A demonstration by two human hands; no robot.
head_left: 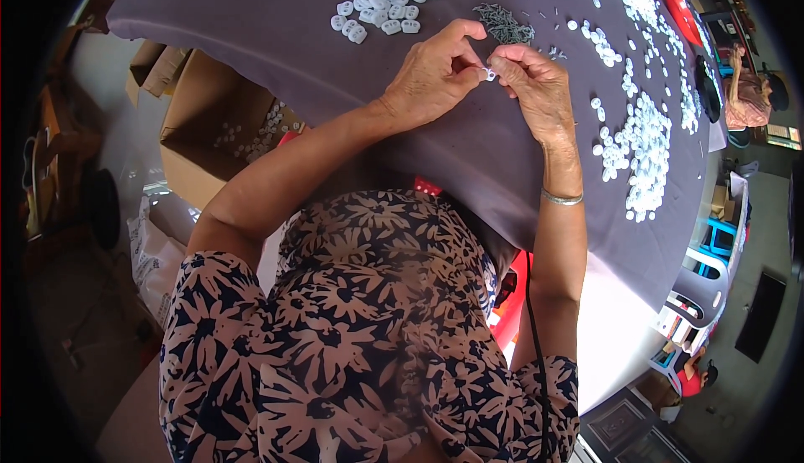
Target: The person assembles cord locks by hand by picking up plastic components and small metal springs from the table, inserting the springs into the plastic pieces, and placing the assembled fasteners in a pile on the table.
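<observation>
Head view: left hand point(434, 69), right hand point(538, 93) apparently pinching white piece point(489, 74); bag point(154, 258) print blurred.

Screws point(502, 20) lay on the worktop point(293, 44) between left and right clusters of pieces point(389, 0); a box point(213, 86) stood at left.

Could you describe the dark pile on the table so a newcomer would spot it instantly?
Find the purplish-grey tablecloth, then look just beyond the fingers of the right hand. There lies a heap of thin, screw-like pieces, dark grey, unlike the white heaps on either side.
</observation>
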